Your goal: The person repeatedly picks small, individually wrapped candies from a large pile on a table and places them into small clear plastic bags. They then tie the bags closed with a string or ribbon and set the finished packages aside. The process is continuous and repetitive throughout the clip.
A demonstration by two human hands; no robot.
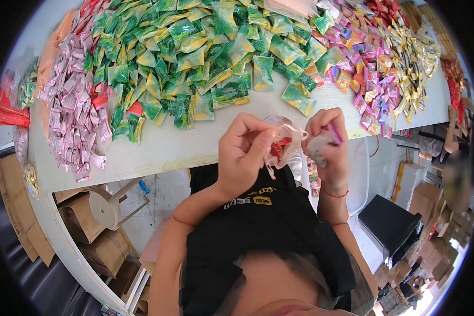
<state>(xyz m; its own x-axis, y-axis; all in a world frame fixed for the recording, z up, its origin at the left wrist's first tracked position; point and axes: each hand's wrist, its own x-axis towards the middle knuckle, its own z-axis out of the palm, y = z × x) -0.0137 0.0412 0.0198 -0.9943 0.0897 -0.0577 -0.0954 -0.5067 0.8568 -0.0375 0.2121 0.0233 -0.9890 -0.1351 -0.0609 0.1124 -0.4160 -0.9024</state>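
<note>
My left hand [242, 150] is closed, pinching the rim of a small sheer drawstring pouch [285, 126] between thumb and fingers. Something red [280, 148] shows inside the pouch, and a pale cord hangs from it. Just to the right, my right hand [336, 152] curls round a few small packets [319, 148], whitish with a purple edge; motion blurs them. Both hands hover in front of the table's near edge. Beyond them lies a big heap of green and yellow packets [195, 58].
Pale pink packets [73, 110] are piled on the table's [158, 150] left, purple and orange ones [371, 68] and gold ones [413, 68] on its right. A stool [104, 208] and cardboard boxes [102, 250] stand underneath. A black chair [389, 224] is at the right.
</note>
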